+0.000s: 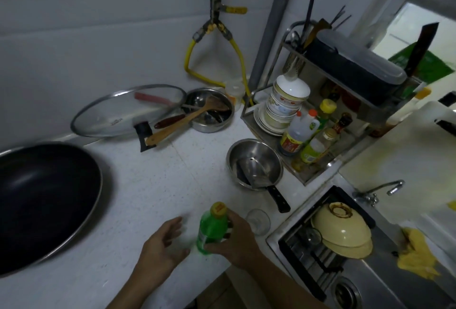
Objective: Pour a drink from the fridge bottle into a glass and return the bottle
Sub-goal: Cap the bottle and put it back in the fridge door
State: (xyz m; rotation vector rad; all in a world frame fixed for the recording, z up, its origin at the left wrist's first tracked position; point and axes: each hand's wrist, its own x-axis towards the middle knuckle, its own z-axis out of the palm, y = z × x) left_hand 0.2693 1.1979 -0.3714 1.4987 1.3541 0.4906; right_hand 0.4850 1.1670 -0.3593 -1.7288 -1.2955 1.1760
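A green bottle point(212, 228) with a yellow cap stands upright on the white counter point(158, 185) near its front edge. My right hand point(240, 239) is wrapped around the bottle's body from the right. My left hand point(164, 242) hovers just left of the bottle, fingers apart, holding nothing. A clear empty glass point(258, 221) stands on the counter right behind my right hand, close to the sink's edge.
A large black wok point(42, 200) fills the left. A steel bowl point(255, 162) holding a cleaver sits behind the glass. A glass lid point(116, 114), a pot with spatulas point(209, 110), and a rack of bowls and sauce bottles point(306, 133) line the back. The sink point(345, 247) at right holds a yellow bowl.
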